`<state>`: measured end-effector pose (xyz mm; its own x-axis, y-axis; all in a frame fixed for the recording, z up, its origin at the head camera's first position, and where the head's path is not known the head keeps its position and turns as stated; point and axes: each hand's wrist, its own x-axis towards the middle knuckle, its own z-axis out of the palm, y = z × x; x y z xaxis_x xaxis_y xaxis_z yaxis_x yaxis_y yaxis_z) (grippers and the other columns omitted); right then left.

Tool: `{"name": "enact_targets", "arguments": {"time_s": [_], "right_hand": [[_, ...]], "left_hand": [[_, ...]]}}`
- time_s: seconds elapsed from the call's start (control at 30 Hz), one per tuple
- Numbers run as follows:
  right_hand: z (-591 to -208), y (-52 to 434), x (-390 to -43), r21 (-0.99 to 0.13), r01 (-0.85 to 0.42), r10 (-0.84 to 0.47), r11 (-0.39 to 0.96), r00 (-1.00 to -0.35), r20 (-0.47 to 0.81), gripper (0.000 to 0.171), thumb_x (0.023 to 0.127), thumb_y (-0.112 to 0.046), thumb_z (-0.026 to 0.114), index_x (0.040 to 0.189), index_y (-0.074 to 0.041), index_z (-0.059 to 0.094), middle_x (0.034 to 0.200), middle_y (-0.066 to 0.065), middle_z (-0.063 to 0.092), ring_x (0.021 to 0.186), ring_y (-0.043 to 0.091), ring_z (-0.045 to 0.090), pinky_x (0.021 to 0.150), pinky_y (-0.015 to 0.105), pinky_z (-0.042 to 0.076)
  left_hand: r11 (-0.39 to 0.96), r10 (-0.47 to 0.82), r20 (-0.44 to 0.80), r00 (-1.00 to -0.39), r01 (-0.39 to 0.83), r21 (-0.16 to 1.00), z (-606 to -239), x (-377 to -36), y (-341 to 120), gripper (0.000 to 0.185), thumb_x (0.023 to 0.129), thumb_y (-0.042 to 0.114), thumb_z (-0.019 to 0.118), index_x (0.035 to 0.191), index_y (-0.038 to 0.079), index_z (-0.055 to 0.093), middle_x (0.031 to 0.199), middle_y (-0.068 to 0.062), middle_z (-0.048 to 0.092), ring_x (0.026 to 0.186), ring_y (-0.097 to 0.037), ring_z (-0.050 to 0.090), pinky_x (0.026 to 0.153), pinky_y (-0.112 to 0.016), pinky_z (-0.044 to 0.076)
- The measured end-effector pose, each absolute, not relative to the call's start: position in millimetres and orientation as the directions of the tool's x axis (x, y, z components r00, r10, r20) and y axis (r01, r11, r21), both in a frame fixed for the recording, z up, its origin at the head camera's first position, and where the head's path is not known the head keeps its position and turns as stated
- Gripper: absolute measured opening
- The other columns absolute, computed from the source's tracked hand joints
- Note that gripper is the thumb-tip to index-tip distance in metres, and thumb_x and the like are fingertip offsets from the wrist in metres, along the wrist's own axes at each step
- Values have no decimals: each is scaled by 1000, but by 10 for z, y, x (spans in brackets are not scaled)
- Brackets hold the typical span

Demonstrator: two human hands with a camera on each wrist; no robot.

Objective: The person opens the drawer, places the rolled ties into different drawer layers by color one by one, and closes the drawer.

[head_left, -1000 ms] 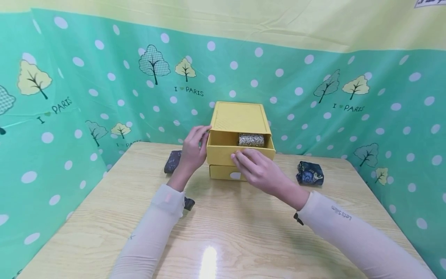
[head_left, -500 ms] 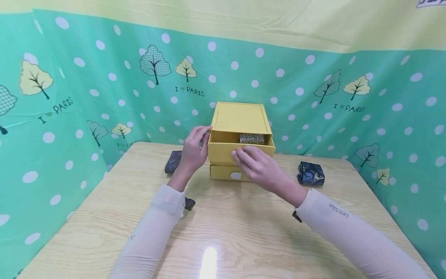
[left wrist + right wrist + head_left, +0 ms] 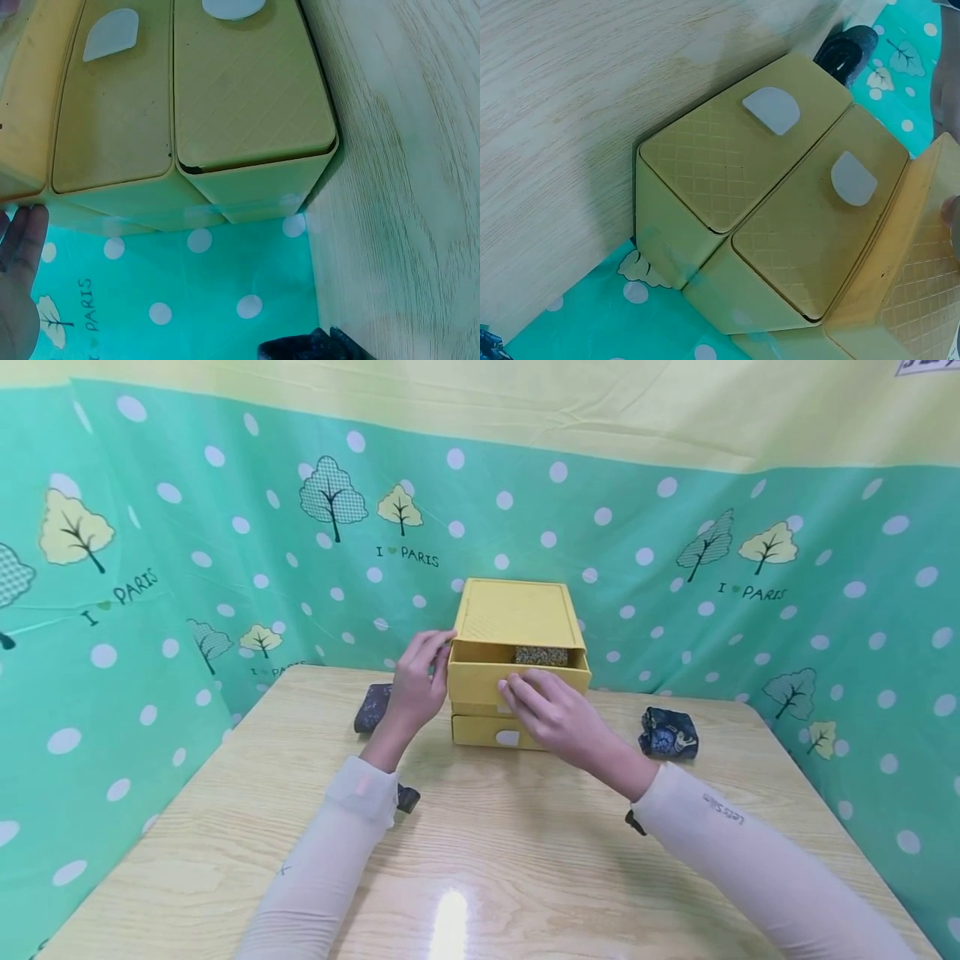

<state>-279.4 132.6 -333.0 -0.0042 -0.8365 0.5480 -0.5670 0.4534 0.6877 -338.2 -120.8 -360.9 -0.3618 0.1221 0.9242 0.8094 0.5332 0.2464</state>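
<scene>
A yellow box of stacked drawers (image 3: 517, 610) stands at the back of the table. Its top drawer (image 3: 480, 683) is partly pulled out, with a rolled speckled cloth (image 3: 541, 656) lying inside at the right. My right hand (image 3: 551, 710) is at the middle of that drawer's front, thumb and fingertips bent together where its tab is hidden; a fingertip (image 3: 950, 212) shows there in the right wrist view. My left hand (image 3: 418, 681) rests against the box's left front corner, fingers (image 3: 30, 232) extended along its side. The two lower drawers (image 3: 754, 150) are closed, with pale tabs.
A dark rolled cloth (image 3: 372, 708) lies left of the box, behind my left wrist. To the right sits a folded navy patterned cloth (image 3: 667, 732). Green dotted curtain (image 3: 637, 610) hangs close behind and at both sides of the wooden table (image 3: 525, 860).
The top drawer has slid a little way back into the box, and my right hand has moved forward with it. Less of the speckled cloth shows. My left hand stays in place.
</scene>
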Motion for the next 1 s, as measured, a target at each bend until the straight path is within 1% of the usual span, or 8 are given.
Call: {"name": "enact_targets", "arguments": {"time_s": [0.27, 0.67, 0.8, 1.0], "right_hand": [[-3326, 1333, -2816, 675, -575, -840, 462, -41, 541, 32, 104, 7, 47, 132, 9, 63, 120, 20, 67, 105, 32, 62, 91, 35, 59], [-3334, 1303, -2866, 660, -570, -822, 490, -49, 568, 31, 102, 7, 52, 129, 8, 65, 119, 19, 67, 105, 32, 63, 91, 36, 58], [-3332, 1285, -2885, 655, -564, -815, 503, -58, 576, 30, 101, 6, 54, 129, 7, 66, 119, 19, 67, 106, 32, 63, 93, 36, 58], [-3345, 1285, -2913, 650, -563, -812, 511, -68, 580, 30, 102, 5, 53, 130, 7, 66, 120, 19, 67, 107, 32, 63, 95, 37, 57]], "left_hand": [[530, 117, 927, -356, 812, 245, -3615, -3396, -1203, 24, 103, -3, 55, 123, -6, 67, 112, -22, 64, 82, -26, 64, 71, -31, 59], [524, 103, 929, -356, 813, 254, -3626, -3396, -1198, 24, 102, -3, 57, 123, -5, 68, 112, -21, 65, 82, -26, 65, 71, -31, 59], [523, 107, 929, -354, 815, 250, -3629, -3399, -1208, 24, 102, -3, 56, 124, -5, 67, 112, -21, 65, 82, -26, 65, 72, -31, 59], [522, 110, 927, -359, 814, 254, -3621, -3396, -1207, 24, 102, -3, 56, 123, -6, 67, 112, -21, 65, 83, -26, 65, 72, -31, 59]]}}
